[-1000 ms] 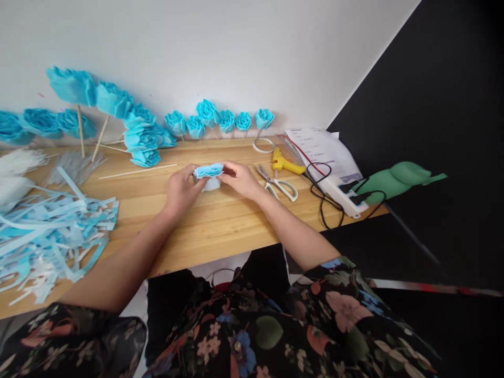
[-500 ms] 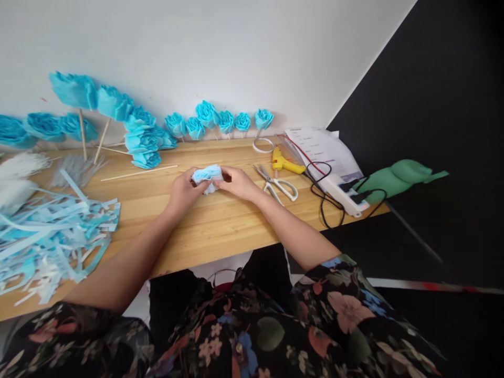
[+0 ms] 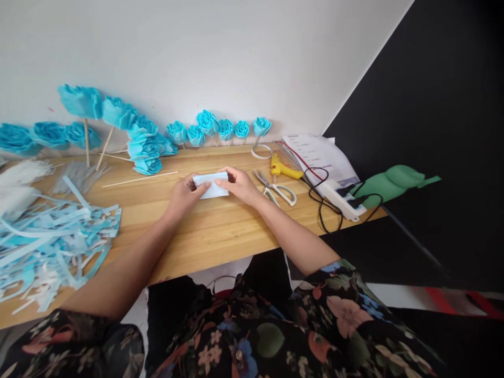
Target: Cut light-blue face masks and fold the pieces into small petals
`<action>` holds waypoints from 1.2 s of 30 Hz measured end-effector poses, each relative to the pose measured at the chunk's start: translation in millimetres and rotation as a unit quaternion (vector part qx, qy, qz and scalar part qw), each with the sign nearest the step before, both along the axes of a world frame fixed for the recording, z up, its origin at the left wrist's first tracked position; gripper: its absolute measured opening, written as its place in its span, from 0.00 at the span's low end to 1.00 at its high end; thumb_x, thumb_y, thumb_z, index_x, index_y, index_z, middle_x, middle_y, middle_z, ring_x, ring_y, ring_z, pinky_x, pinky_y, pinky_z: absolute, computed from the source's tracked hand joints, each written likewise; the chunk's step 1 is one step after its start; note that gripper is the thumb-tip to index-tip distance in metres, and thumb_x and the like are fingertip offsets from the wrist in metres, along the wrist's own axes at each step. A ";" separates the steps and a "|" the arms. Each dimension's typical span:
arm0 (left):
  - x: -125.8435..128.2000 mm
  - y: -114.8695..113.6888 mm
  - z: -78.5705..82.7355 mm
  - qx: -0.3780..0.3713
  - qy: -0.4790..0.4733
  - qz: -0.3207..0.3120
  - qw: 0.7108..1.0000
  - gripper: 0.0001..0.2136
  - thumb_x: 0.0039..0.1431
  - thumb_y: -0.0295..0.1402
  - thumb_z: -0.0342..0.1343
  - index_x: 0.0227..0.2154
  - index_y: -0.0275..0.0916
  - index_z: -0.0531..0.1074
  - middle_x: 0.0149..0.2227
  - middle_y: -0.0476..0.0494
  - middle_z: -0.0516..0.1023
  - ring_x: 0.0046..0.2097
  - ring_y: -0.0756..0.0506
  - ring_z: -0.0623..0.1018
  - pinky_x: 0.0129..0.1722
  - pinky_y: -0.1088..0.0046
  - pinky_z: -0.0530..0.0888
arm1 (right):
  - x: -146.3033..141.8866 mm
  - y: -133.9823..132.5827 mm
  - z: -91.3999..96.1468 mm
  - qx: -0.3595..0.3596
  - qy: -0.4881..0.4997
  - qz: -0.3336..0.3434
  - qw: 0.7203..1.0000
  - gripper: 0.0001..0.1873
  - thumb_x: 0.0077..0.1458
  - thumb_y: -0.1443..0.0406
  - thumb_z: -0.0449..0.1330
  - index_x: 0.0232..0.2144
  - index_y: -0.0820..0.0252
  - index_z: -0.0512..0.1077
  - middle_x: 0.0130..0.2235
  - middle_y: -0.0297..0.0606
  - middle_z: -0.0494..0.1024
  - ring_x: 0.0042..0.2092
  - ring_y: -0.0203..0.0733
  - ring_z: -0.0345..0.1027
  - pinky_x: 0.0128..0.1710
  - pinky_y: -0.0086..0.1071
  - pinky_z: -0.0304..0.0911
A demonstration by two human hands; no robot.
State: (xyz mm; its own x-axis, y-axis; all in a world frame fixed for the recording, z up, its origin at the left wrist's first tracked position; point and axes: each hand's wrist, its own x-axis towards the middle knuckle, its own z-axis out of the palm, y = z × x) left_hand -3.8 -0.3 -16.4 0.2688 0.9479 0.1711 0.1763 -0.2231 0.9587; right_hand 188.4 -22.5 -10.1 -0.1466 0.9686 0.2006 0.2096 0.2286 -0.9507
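A light blue, roughly rectangular piece of face-mask fabric (image 3: 213, 191) is held just above the wooden table. My left hand (image 3: 184, 195) grips its left end, thumb on the near face and fingers behind. At the other end my right hand (image 3: 241, 187) pinches it the same way. Both thumbs lie close together near its middle; the fingers behind it are partly hidden. Whether it is one layer or several I cannot tell. White-handled scissors (image 3: 280, 190) lie open to the right of my right hand. A thin wooden stick (image 3: 139, 179) lies to the left, behind my left hand.
Blue fabric flowers (image 3: 207, 122) on sticks lean along the wall. Cut strips (image 3: 59, 236) heap at the left, by thin grey wires (image 3: 81, 177). A yellow glue gun (image 3: 284, 168), tape ring (image 3: 262, 151), papers (image 3: 321, 152) and power strip (image 3: 342, 201) lie right.
The fabric has gone from a bunched, ruffled shape to a flat rectangle facing me. My hands have shifted slightly and still hold both ends. The camera view has tilted a little.
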 end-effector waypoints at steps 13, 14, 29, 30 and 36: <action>0.0 1.4 -3.6 0.006 0.028 -0.015 0.999 0.13 0.50 0.41 0.62 0.34 0.38 0.73 0.33 0.45 0.79 0.34 0.45 0.77 0.35 0.68 0.74 | 1.0 7.0 -3.8 0.024 0.060 -0.029 0.998 0.19 0.50 0.55 0.65 0.42 0.60 0.72 0.42 0.38 0.80 0.44 0.42 0.74 0.46 0.35 0.69; 0.3 2.2 -4.9 0.017 0.032 -0.023 0.999 0.14 0.50 0.41 0.62 0.36 0.38 0.73 0.36 0.43 0.80 0.36 0.44 0.78 0.37 0.67 0.75 | 2.0 5.9 -1.3 0.041 0.041 -0.036 0.998 0.20 0.51 0.55 0.64 0.43 0.60 0.73 0.44 0.38 0.80 0.46 0.42 0.74 0.47 0.35 0.68; 1.2 4.2 -13.1 0.045 0.074 -0.017 0.996 0.15 0.51 0.41 0.60 0.38 0.38 0.71 0.34 0.44 0.79 0.35 0.45 0.77 0.37 0.68 0.73 | 2.3 -7.7 13.6 0.112 -0.192 0.015 0.975 0.44 0.53 0.60 0.65 0.69 0.55 0.53 0.49 0.41 0.77 0.49 0.45 0.72 0.52 0.39 0.64; 0.6 4.2 -12.6 0.045 0.084 -0.009 0.995 0.14 0.51 0.42 0.60 0.36 0.38 0.71 0.32 0.45 0.78 0.33 0.45 0.76 0.36 0.68 0.73 | 3.5 -7.5 13.9 0.097 -0.196 0.017 0.976 0.46 0.53 0.60 0.66 0.69 0.55 0.51 0.49 0.41 0.77 0.48 0.45 0.72 0.51 0.38 0.64; -1.0 4.5 -8.2 0.028 0.085 0.026 0.996 0.12 0.48 0.42 0.62 0.33 0.41 0.72 0.28 0.49 0.77 0.28 0.47 0.74 0.28 0.71 0.69 | 12.5 1.2 11.0 0.057 -0.256 0.027 0.965 0.27 0.52 0.62 0.66 0.54 0.61 0.70 0.41 0.38 0.77 0.40 0.39 0.69 0.41 0.31 0.60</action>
State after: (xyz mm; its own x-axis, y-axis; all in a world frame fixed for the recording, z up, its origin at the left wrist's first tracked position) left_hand -4.8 4.2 -24.6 0.2488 0.9517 0.1801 0.3474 -0.2613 0.9006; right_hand 200.9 -21.4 0.8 -0.3041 0.9330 0.1927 0.6297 0.3486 -0.6942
